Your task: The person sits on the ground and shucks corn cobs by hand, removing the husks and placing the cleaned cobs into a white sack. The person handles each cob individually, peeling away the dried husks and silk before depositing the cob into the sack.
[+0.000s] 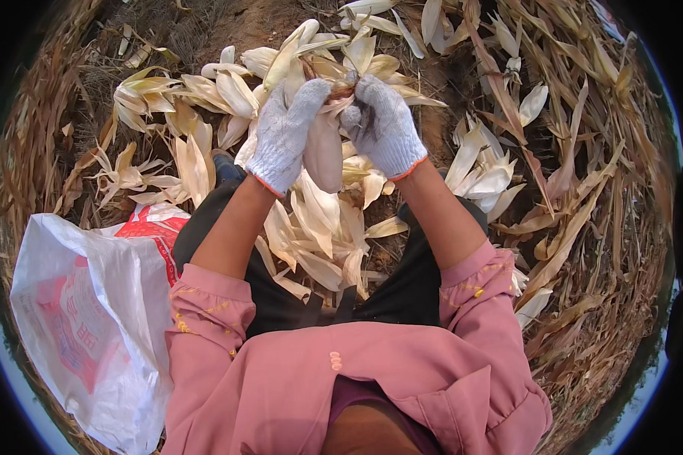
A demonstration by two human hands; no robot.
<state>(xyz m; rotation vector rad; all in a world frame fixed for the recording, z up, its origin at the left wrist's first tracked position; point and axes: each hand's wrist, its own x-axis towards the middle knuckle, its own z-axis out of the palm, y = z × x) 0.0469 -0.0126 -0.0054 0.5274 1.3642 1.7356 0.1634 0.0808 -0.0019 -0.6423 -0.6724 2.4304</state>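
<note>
Both my hands wear white knitted gloves with orange cuffs. Between them hangs an ear of corn in its pale husk (323, 153), its brown corn silk (342, 90) pointing away from me. My left hand (287, 133) grips the ear from the left, the thumb near the silk. On the other side, my right hand (388, 122) has its fingers bent at the silk end, pinching the husk there. The kernels are hidden from view. Loose corn husks (319, 216) lie on the ground beneath the ear, between my legs.
A white woven sack (131, 296) with red print stands with its mouth spread at my left side. More husks (227, 91) are heaped ahead of my feet. Dry corn stalks and leaves (592, 170) are piled along the right, with others (40, 125) at the far left.
</note>
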